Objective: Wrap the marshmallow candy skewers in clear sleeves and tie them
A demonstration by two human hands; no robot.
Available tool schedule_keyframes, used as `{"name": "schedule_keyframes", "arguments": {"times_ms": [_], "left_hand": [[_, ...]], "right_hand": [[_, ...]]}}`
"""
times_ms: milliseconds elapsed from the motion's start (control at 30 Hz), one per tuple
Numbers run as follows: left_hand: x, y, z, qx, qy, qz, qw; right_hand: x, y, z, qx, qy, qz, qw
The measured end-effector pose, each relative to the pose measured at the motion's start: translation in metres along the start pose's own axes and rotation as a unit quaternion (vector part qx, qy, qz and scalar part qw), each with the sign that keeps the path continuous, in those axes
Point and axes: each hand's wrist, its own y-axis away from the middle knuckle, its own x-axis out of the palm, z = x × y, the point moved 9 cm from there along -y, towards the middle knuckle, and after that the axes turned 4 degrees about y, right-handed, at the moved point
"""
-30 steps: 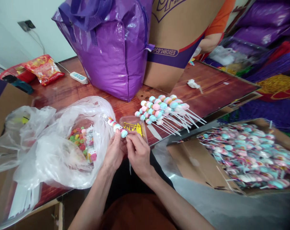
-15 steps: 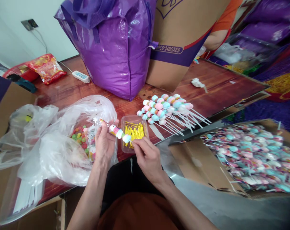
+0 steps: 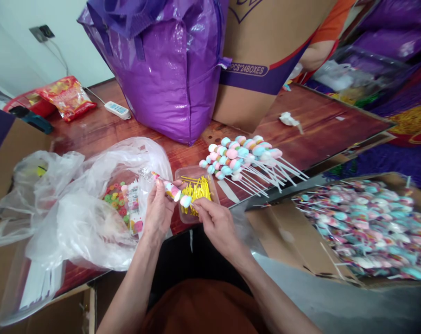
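My left hand (image 3: 157, 215) is closed around a candy skewer (image 3: 172, 190) wrapped in clear film, pastel pieces pointing up-left. My right hand (image 3: 215, 222) pinches at the skewer's lower end, right over a small clear tray of yellow twist ties (image 3: 196, 190). Whether a tie is between those fingers I cannot make out. Just beyond the tray lies a pile of finished candy skewers (image 3: 243, 155) with white sticks fanned to the right.
A clear plastic bag of coloured ring candies (image 3: 120, 199) sits left of my hands. A purple bag (image 3: 169, 69) and a cardboard box (image 3: 262, 60) stand at the back of the wooden table (image 3: 322, 125). A carton full of candy skewers (image 3: 366, 227) is at right. Another person's arm (image 3: 315, 53) shows behind the box.
My hands were joined at the skewer a second ago. The right hand then reached to the tie tray and has come back to the skewer's lower end.
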Motion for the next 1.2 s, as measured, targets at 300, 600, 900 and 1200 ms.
{"name": "schedule_keyframes", "arguments": {"times_ms": [300,600,900,1200], "left_hand": [[0.01,0.004,-0.003,0.015,-0.037,0.003,0.999],[0.013,0.01,0.004,0.007,-0.03,0.008,1.0],[0.013,0.009,0.008,-0.015,-0.05,0.021,0.998],[0.012,0.011,0.016,-0.004,-0.034,0.007,0.999]], "right_hand": [[-0.002,0.005,0.025,-0.058,0.165,-0.069,0.982],[-0.01,-0.001,0.023,-0.033,0.179,-0.161,0.97],[-0.009,-0.008,0.011,-0.021,0.149,-0.139,0.979],[0.003,-0.007,0.023,-0.042,0.183,-0.187,0.964]]}}
